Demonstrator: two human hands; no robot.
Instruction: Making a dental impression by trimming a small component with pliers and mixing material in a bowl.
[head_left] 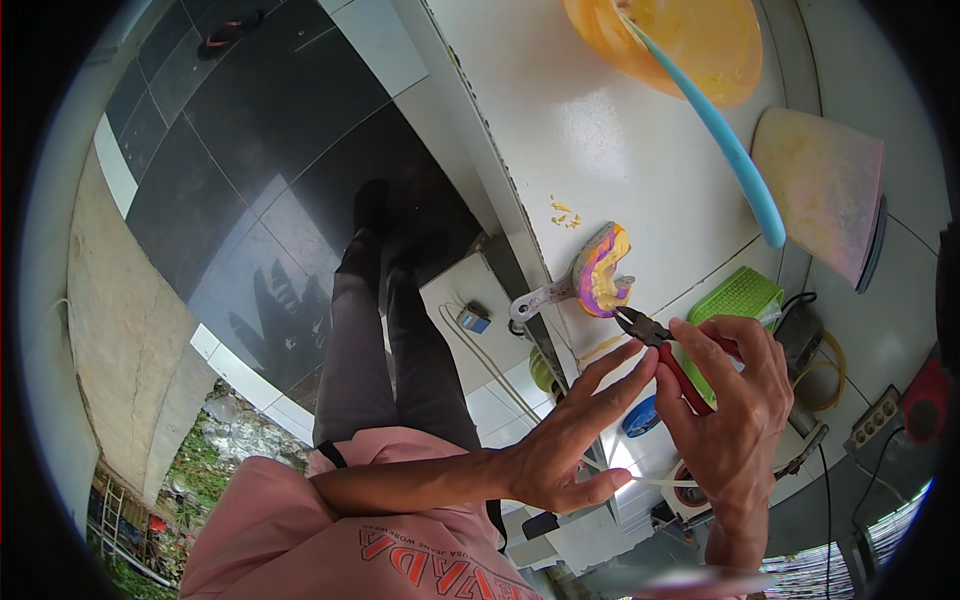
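My right hand (735, 410) is closed around the red handles of a pair of side cutters (648, 328). Their dark jaws reach the lower edge of a dental impression tray (582, 278), filled with yellow and purple material. I cannot tell whether the jaws touch it. My left hand (560, 440) has its fingers stretched out, with the fingertips at the cutters near their joint; it grips nothing. The tray lies on the white tiled counter (530, 110), its grey handle pointing left over the edge. Small yellow scraps (565, 213) lie beside the tray.
An orange bowl (740, 50) with a light blue spatula (720, 130) leaning out stands at the far side. Right of it is a cloudy plastic container (820, 185). A green basket (735, 300), a blue lid (640, 418) and a socket strip (875, 415) are close to my right hand.
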